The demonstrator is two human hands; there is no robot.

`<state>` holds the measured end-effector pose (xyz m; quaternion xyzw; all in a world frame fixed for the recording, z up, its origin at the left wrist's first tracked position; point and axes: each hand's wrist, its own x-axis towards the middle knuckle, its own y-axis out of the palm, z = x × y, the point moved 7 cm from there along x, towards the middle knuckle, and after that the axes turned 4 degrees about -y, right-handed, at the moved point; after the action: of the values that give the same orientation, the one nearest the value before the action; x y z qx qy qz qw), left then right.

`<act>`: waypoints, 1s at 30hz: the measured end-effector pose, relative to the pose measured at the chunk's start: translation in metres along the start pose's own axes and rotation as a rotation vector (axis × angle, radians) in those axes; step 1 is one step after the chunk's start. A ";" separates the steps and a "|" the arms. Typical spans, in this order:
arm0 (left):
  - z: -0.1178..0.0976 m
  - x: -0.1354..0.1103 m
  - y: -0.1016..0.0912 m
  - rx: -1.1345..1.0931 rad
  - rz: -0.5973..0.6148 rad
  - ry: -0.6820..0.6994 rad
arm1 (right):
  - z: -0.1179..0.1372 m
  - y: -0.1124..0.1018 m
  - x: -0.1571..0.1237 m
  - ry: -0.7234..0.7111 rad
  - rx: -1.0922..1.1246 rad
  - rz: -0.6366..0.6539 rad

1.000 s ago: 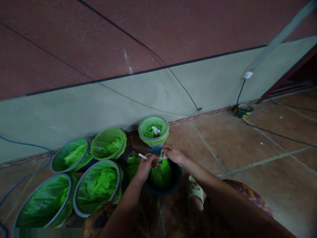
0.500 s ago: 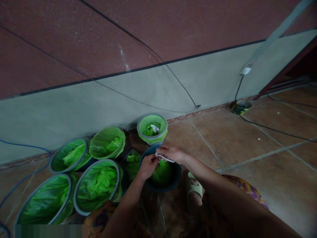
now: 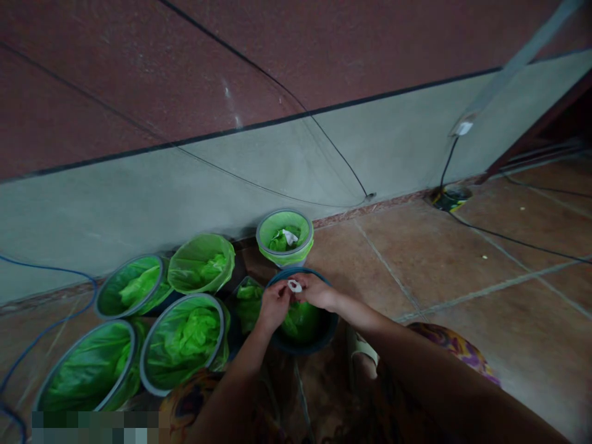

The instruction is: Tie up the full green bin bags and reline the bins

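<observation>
Green-lined bins [image 3: 143,364] stood left of the grip; the left hand [image 3: 275,304] pinched a white loop [image 3: 296,284], too dim to identify, with the right hand [image 3: 318,291] above a blue tub [image 3: 329,338]. Shaping it seemed the step; the next move likely called for steady pinching.

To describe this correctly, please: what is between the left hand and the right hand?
The head view shows a small white item, apparently looped, between the left hand and the right hand.

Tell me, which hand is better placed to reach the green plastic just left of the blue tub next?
Probably the left hand: it is nearer that green plastic, while the right hand is farther away, over the tub. Both hands are at the white strip.
</observation>
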<state>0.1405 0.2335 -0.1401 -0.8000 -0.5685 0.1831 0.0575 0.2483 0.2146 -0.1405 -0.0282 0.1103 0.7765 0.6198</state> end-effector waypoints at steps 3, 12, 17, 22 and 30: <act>0.001 -0.002 0.000 -0.056 -0.028 -0.070 | -0.003 0.001 0.002 -0.013 -0.009 0.015; 0.018 -0.008 -0.003 -0.274 -0.156 -0.438 | 0.016 -0.001 -0.008 -0.161 -0.751 -0.121; 0.019 -0.007 -0.002 -0.244 -0.113 -0.479 | 0.017 0.010 -0.014 -0.193 -1.058 -0.010; 0.012 0.000 -0.001 -0.200 -0.022 -0.329 | 0.004 -0.007 -0.006 0.018 -0.961 -0.086; 0.003 0.004 -0.004 0.203 -0.014 -0.025 | -0.020 -0.011 -0.014 0.378 -0.152 -0.100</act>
<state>0.1370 0.2380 -0.1430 -0.7837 -0.5534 0.2493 0.1323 0.2602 0.1993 -0.1585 -0.2256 0.1644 0.7317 0.6218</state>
